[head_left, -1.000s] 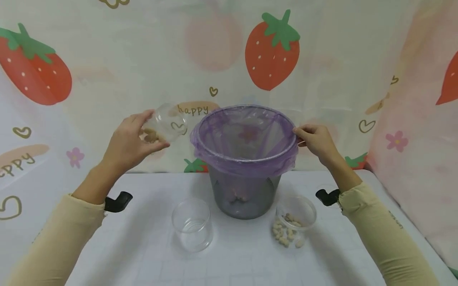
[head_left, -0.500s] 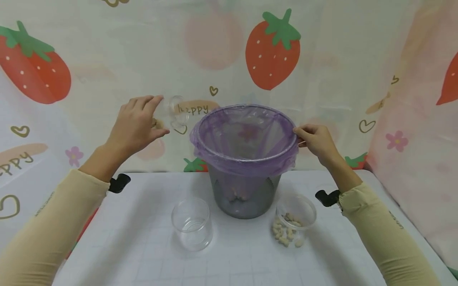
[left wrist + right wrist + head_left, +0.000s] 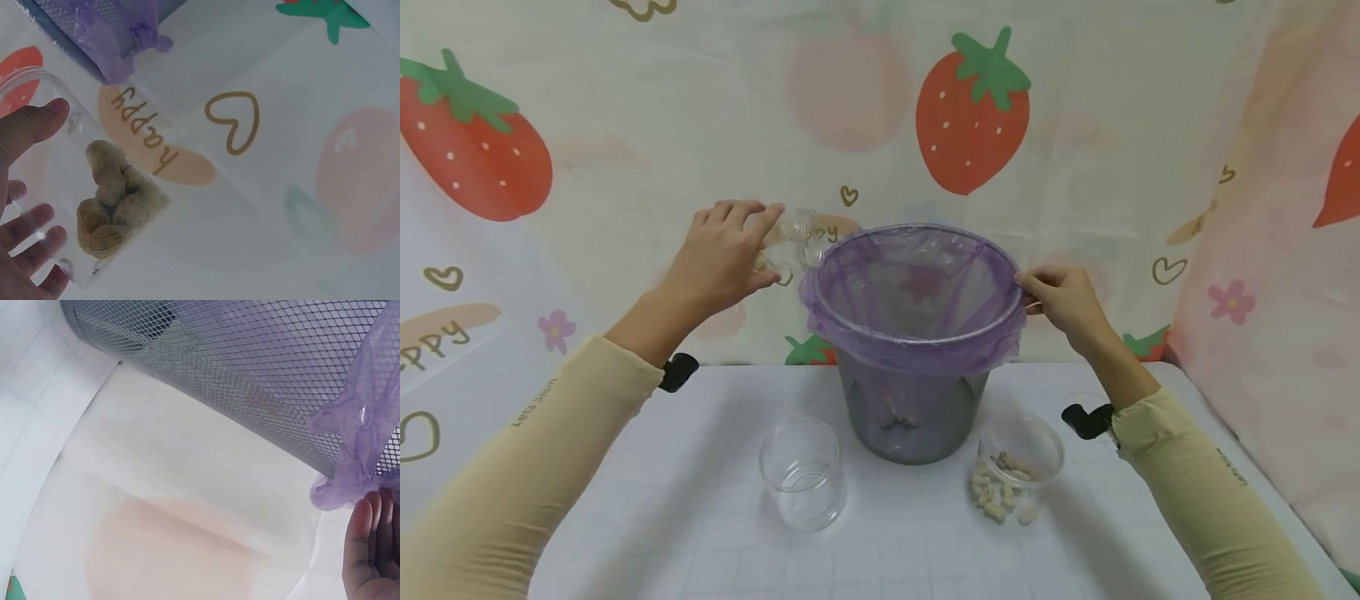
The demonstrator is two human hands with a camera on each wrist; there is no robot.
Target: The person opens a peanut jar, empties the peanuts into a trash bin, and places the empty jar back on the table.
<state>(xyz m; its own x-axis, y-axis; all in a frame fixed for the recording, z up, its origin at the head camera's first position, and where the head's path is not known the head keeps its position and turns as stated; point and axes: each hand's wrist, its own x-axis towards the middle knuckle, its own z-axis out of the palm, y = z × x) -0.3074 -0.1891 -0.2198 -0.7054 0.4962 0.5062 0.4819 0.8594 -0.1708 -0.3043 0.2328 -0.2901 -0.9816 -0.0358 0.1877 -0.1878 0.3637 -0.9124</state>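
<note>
My left hand (image 3: pixel 718 254) holds a clear plastic jar (image 3: pixel 807 242) on its side at the left rim of the bin, mouth toward the bin. Several unshelled peanuts (image 3: pixel 109 203) lie together near the jar's base in the left wrist view. The grey mesh trash bin (image 3: pixel 917 425) stands upright, lined with a purple trash bag (image 3: pixel 910 354) folded over its rim. At the bin's right rim my right hand (image 3: pixel 1067 304) grips the rim and bag between thumb and fingers. In the right wrist view the fingers (image 3: pixel 359 528) meet the bag's edge, and the thumb's contact is hidden.
On the white table (image 3: pixel 880 550), a clear jar (image 3: pixel 805 496) stands before the bin at left. Another clear container (image 3: pixel 1033 442) stands at right, with several peanuts (image 3: pixel 996 504) showing through it. A strawberry-print cloth (image 3: pixel 730 100) hangs behind.
My left hand has risen and moved right with the jar, tilting it onto its side and bringing its mouth to the bin's rim. My right hand stays on the rim.
</note>
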